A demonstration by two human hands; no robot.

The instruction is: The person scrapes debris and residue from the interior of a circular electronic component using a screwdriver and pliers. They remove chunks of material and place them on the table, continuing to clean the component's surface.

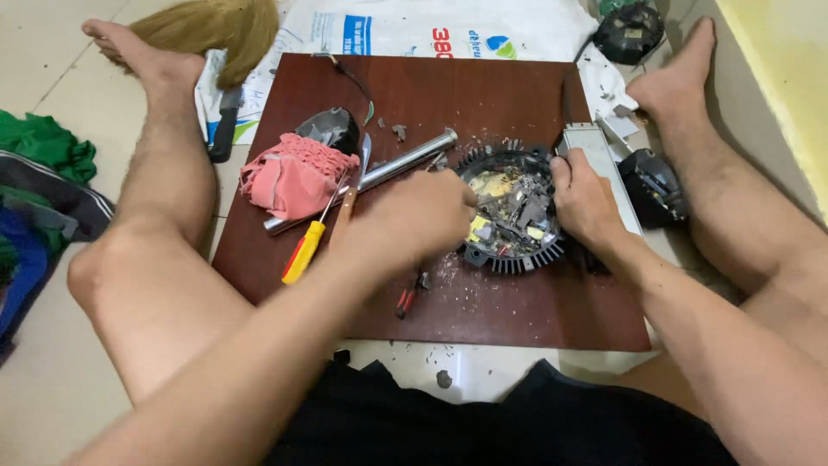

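A person sits on the floor with legs spread round a dark red board (517,95). On the board's right half lies a round black finned housing (511,211), its open top full of broken circuit parts, grey chips and yellow bits. The left hand (414,216) rests at the housing's left edge, fingers curled toward the inside; whether this grip is closed on anything cannot be told, since the fingertips are hidden. The right hand (585,203) clasps the housing's right rim, fingers bent over the fins, thumb on top. Just behind this hand lies a long grey metal box (595,147), and beside it a black part (654,185). Left of the housing a steel tube (397,164) lies slantwise, touching a pink cloth (289,177). A screwdriver (306,246) with a yellow and red handle lies near the cloth. Small red-handled pliers (405,300) lie under the left forearm. A broom (216,26) lies past the board's far left corner.
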